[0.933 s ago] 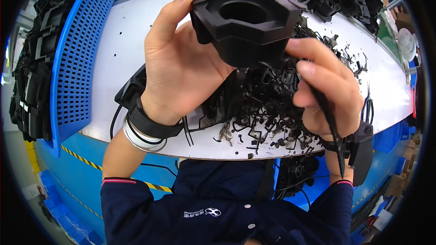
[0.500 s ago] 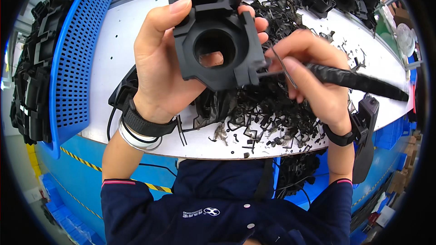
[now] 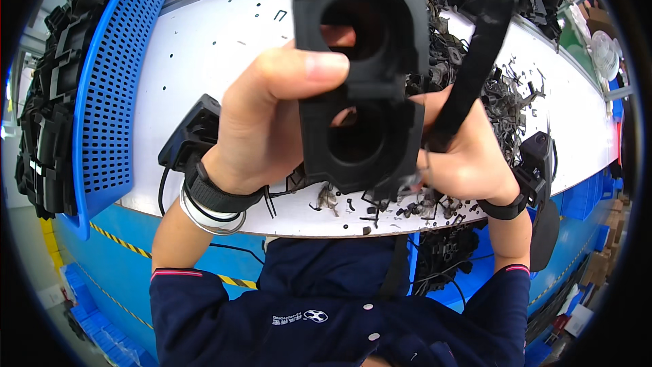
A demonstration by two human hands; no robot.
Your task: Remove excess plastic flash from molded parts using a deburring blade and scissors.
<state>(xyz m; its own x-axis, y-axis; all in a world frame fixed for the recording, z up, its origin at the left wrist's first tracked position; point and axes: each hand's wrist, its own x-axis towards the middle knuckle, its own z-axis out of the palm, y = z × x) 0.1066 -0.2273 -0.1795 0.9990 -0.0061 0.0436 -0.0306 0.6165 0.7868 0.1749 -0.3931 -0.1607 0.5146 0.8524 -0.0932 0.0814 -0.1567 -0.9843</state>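
My left hand (image 3: 261,112) grips a black moulded plastic part (image 3: 402,47) with two large round holes, its thumb lying across the front between the holes. A fingertip shows through the upper hole. At the part's lower right side, my right hand (image 3: 472,163) is closed round a hand tool with a long black-wrapped handle (image 3: 477,61) that points up and away. The tool's thin metal end is blurred beside the part's lower right corner, and whether it touches the part cannot be told.
Black plastic scraps (image 3: 509,98) are heaped on the white table (image 3: 197,54) behind my right hand. A blue perforated basket (image 3: 119,88) stands on the left beside stacked black parts (image 3: 51,109). More black parts (image 3: 475,3) lie at the back right.
The part has moved right and down and turned, showing both holes more fully. The tool handle has swung from pointing right to pointing upward. Both hands keep their hold.
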